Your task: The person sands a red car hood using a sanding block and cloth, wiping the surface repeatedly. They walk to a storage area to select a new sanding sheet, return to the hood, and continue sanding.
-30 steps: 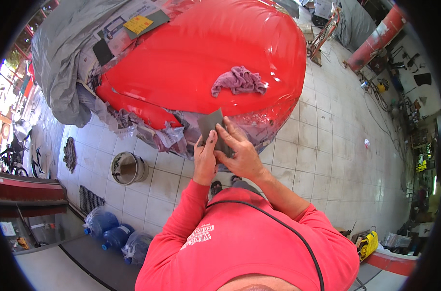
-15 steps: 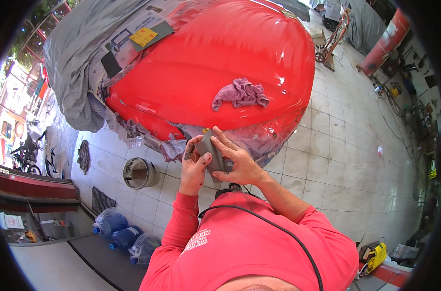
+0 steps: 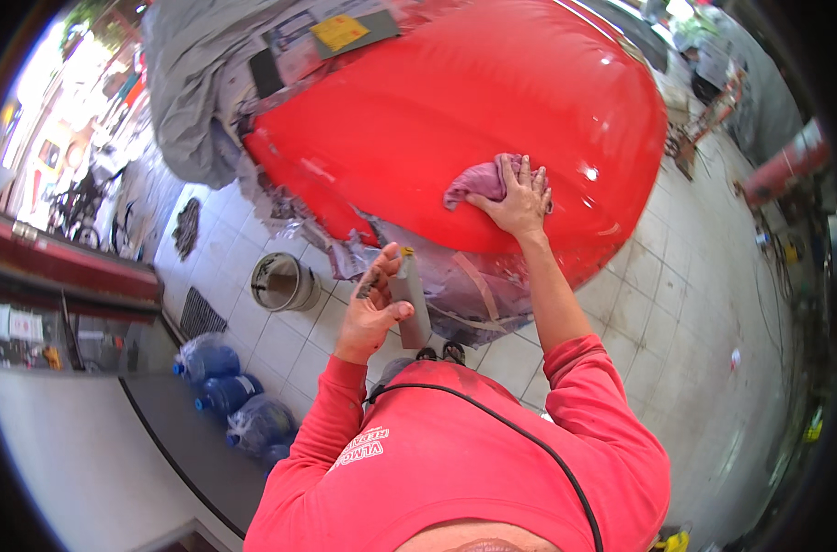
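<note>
My left hand (image 3: 367, 317) holds a folded grey sheet of sandpaper (image 3: 411, 313) upright between thumb and fingers, in front of the car's nose. Dark smudges mark its fingers. My right arm reaches out over a glossy red car hood (image 3: 381, 147). There my right hand (image 3: 519, 204) lies with fingers spread on a crumpled purple cloth (image 3: 476, 184), covering its right part.
Masking paper and plastic (image 3: 469, 285) edge the hood's front, and a grey cover (image 3: 193, 101) drapes its left side. A grey sheet with a yellow label (image 3: 340, 33) lies there. A bucket (image 3: 284, 282) and blue water jugs (image 3: 228, 394) stand on the tiled floor.
My right hand has let go of the sandpaper and moved up and right onto the purple cloth. My left hand keeps the sandpaper. The whole view has shifted a little.
</note>
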`<state>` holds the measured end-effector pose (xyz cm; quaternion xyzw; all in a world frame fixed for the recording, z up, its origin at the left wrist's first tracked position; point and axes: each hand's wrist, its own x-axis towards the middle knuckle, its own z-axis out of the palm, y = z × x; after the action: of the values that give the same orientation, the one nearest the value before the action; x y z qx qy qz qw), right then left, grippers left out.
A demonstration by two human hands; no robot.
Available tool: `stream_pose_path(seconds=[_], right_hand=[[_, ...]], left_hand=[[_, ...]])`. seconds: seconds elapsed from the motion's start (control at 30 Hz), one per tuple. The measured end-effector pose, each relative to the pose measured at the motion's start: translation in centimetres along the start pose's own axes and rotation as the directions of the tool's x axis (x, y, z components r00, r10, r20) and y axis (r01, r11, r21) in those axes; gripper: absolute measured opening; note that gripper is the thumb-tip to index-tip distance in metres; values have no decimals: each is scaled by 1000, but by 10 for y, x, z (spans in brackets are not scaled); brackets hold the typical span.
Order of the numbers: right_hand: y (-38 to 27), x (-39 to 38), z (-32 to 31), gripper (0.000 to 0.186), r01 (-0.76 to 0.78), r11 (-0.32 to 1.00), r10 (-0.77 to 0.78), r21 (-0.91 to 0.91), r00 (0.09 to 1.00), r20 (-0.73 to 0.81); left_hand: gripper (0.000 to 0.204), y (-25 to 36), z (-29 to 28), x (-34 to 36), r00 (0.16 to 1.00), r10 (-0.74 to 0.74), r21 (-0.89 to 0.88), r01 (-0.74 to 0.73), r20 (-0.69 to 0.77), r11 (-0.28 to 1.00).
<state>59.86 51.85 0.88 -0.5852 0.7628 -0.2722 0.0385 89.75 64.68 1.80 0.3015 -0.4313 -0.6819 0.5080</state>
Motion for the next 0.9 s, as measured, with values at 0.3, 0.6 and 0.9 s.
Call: stream_pose_path(seconds=[0.3, 0.6, 0.9], right_hand=[[-49, 25, 31, 76, 37, 997, -39, 68, 999, 37], [-144, -47, 2, 88, -42, 644, -406, 764, 827, 388], [-180, -104, 45, 45, -681, -46, -136, 731, 729, 670]], left_hand=[[74, 62, -27, 17, 989, -4, -274, -37, -147, 961], [65, 46, -79, 101, 979, 67, 197, -29, -190, 980], [79, 58, -135, 134, 953, 57, 736, -266, 296, 622]])
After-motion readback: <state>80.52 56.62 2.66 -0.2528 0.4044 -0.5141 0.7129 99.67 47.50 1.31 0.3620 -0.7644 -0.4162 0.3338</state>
